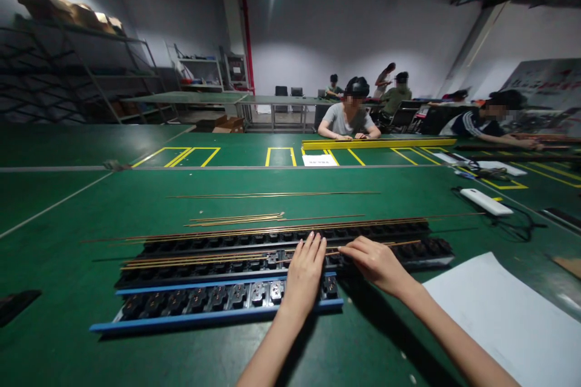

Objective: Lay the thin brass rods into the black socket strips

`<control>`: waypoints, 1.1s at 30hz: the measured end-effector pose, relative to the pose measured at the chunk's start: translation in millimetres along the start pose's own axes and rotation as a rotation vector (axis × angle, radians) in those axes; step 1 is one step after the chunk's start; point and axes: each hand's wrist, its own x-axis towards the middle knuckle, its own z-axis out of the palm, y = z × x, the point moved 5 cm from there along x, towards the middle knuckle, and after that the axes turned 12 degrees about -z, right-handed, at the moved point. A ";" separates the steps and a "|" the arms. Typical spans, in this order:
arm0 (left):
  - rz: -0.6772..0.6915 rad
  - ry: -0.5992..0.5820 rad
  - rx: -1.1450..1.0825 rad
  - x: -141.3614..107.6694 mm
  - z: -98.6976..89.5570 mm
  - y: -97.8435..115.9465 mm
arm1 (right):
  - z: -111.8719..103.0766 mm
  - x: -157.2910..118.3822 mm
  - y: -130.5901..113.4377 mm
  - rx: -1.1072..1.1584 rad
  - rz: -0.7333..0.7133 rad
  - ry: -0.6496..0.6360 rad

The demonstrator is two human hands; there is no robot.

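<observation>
My left hand (307, 272) lies with its fingers stretched out across the middle black rail (181, 277), which holds a row of black sockets. To its right, my right hand (374, 261) pinches a thin copper-coloured rod (333, 252) over the same rail. Several brass-coloured rods (200, 260) lie lengthwise along this rail, running left from my left hand. Nearer to me is a blue-edged rail (218, 314) with black socket modules in it; my left wrist passes over its right part. Behind, another black rail (363, 231) carries long rods along its top.
Loose rods (236, 219) lie on the green table (136, 193) beyond the rails. White paper (503, 314) is at the right, with a white power strip (485, 201) and cables behind it. Across the table a person (348, 118) sits at a yellow rail (381, 144); other people work farther back.
</observation>
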 end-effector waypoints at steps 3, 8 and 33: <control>0.014 0.001 -0.020 -2.2 6.7 -0.1 | -0.4 -8.2 -1.3 0.005 0.014 0.045; 0.010 0.012 -0.049 -2.1 9.7 -1.4 | 1.4 -31.8 4.9 -0.054 0.102 0.081; -0.107 0.016 -0.030 -18.0 -10.1 -16.8 | 10.3 -93.6 33.9 -0.162 0.097 0.254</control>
